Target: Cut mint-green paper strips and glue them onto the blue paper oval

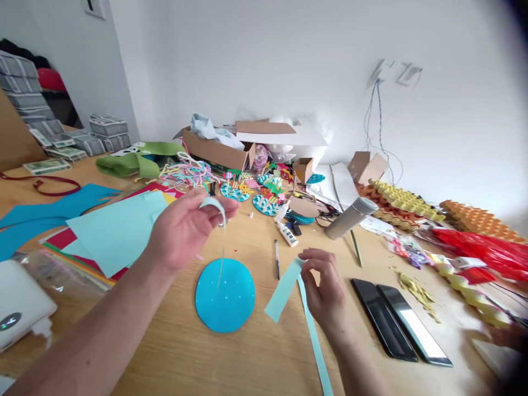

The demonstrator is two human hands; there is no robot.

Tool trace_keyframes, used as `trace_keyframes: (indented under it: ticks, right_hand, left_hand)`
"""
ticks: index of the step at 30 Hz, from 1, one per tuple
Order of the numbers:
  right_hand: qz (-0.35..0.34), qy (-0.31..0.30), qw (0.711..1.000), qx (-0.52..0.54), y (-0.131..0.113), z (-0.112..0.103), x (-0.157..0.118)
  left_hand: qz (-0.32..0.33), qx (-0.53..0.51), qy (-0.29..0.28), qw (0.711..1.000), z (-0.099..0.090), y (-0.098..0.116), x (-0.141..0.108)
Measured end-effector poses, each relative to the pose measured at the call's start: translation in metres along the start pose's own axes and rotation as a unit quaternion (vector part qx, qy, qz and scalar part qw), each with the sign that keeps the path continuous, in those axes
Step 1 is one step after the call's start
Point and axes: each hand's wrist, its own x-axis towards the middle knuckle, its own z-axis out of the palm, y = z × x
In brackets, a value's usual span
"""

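Observation:
A pale blue paper strip point(215, 204) curls over the fingers of my left hand point(181, 228), which is closed on it. From this strip a thin pale strand hangs over a round blue disc point(225, 308) dotted with small white spots. My right hand point(325, 280) pinches a wider light blue paper piece point(282, 291), held tilted right of the disc. A long narrow light blue strip point(315, 346) runs down from beside the same fingers toward the near table edge; whether they grip it too, I cannot tell. Behind lie a pen point(276, 258) and a white glue bottle point(287, 235).
Paper sheets point(119, 231) lie left, beyond a white device point(22, 305). Two dark phones point(383, 319) lie right, near yellow scraps point(416, 291). A grey tumbler point(350, 217), decorated discs point(266, 204) and an open cardboard box point(214, 151) stand farther back. Egg cartons point(404, 198) line the right.

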Motion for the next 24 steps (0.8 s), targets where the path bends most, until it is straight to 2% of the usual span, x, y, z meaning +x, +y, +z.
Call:
trace_keyframes:
  ticks: [3, 6, 9, 11, 13, 15, 17, 19, 24]
  right_hand:
    - [0.033, 0.001, 0.999, -0.011, 0.002, -0.006, -0.012]
    - [0.078, -0.05, 0.995, -0.046, 0.007, -0.017, -0.016]
    - [0.12, -0.15, 0.973, -0.125, 0.015, -0.026, -0.018]
    - [0.142, -0.237, 0.945, -0.176, 0.023, -0.028, -0.021]
    - [0.171, -0.311, 0.913, -0.203, 0.031, -0.027, -0.025]
    - [0.207, -0.351, 0.89, -0.205, 0.038, -0.025, -0.028]
    - [0.236, -0.361, 0.882, -0.188, 0.044, -0.024, -0.031]
    - [0.24, -0.355, 0.888, -0.167, 0.048, -0.023, -0.032]
    - [0.175, -0.289, 0.923, -0.186, 0.053, -0.021, -0.035]
  left_hand:
    - [0.022, -0.018, -0.021, 0.999, 0.009, -0.02, 0.034]
    - [0.022, -0.03, -0.038, 0.999, 0.021, -0.04, 0.057]
    - [0.001, -0.034, -0.053, 0.998, 0.034, -0.057, 0.067]
    - [-0.015, -0.036, -0.066, 0.997, 0.039, -0.064, 0.069]
    - [-0.036, -0.038, -0.073, 0.996, 0.04, -0.069, 0.067]
    - [-0.059, -0.039, -0.07, 0.995, 0.036, -0.07, 0.063]
    - [-0.076, -0.041, -0.063, 0.994, 0.028, -0.069, 0.057]
    - [-0.083, -0.047, -0.06, 0.994, 0.019, -0.066, 0.051]
    - [-0.088, -0.057, -0.047, 0.993, 0.005, -0.057, 0.041]
